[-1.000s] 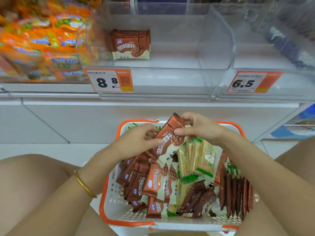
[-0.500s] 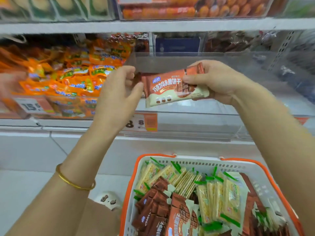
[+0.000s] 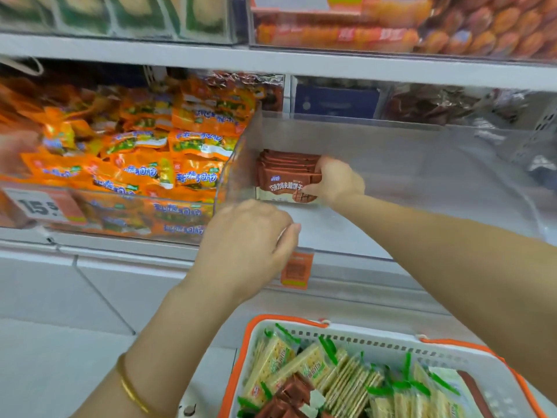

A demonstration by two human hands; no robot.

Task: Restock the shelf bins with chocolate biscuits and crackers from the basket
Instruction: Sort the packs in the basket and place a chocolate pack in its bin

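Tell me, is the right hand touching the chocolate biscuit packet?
Touching. The head view shows the right hand gripping the front chocolate biscuit packet by its right end.

Orange snack packets [image 3: 144, 152] lie heaped at the left (blurred) — a price tag [image 3: 39, 206] reading 15 below them.

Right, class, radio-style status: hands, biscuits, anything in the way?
Right hand grips chocolate biscuit pack, upright against row in clear bin. Left hand empty, loosely curled, near bin front. Nothing seen blocking.

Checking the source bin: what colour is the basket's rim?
Orange, on the white basket; the head view shows it.
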